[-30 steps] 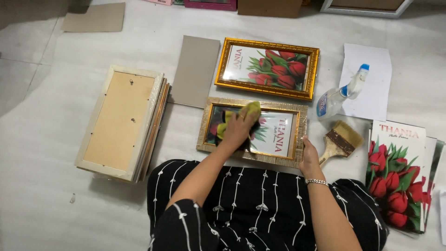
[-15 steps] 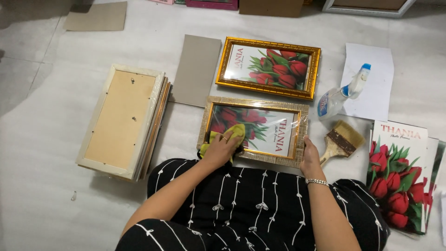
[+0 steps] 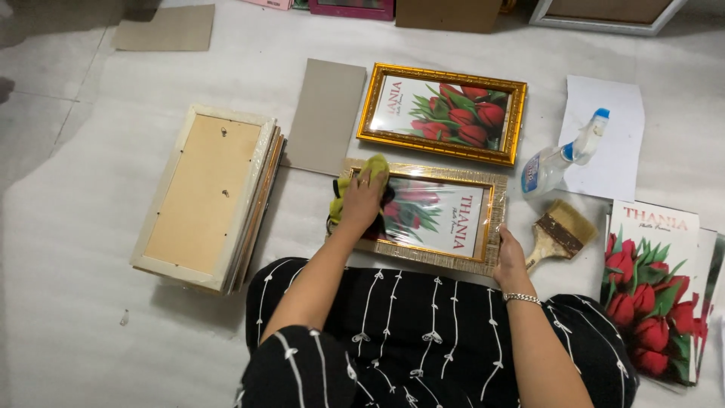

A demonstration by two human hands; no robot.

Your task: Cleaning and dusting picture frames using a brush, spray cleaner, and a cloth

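A pale gold picture frame (image 3: 495, 219) with a tulip print under glass lies on the floor just in front of my lap. My left hand (image 3: 364, 202) presses a yellow-green cloth (image 3: 371, 168) flat on the frame's left end, near its top corner. My right hand (image 3: 510, 257) grips the frame's lower right corner and steadies it. A bracelet sits on that wrist.
A second, bright gold tulip frame (image 3: 442, 113) lies behind. Grey backing board (image 3: 326, 115) is to its left, a stack of face-down frames (image 3: 208, 196) further left. On the right: spray bottle (image 3: 563, 160), white sheet (image 3: 608, 136), paintbrush (image 3: 559, 233), pile of tulip prints (image 3: 655, 287).
My left hand with the cloth swept from the frame's upper middle down to its lower left, then back up to the upper left corner. The right hand stayed on the frame.
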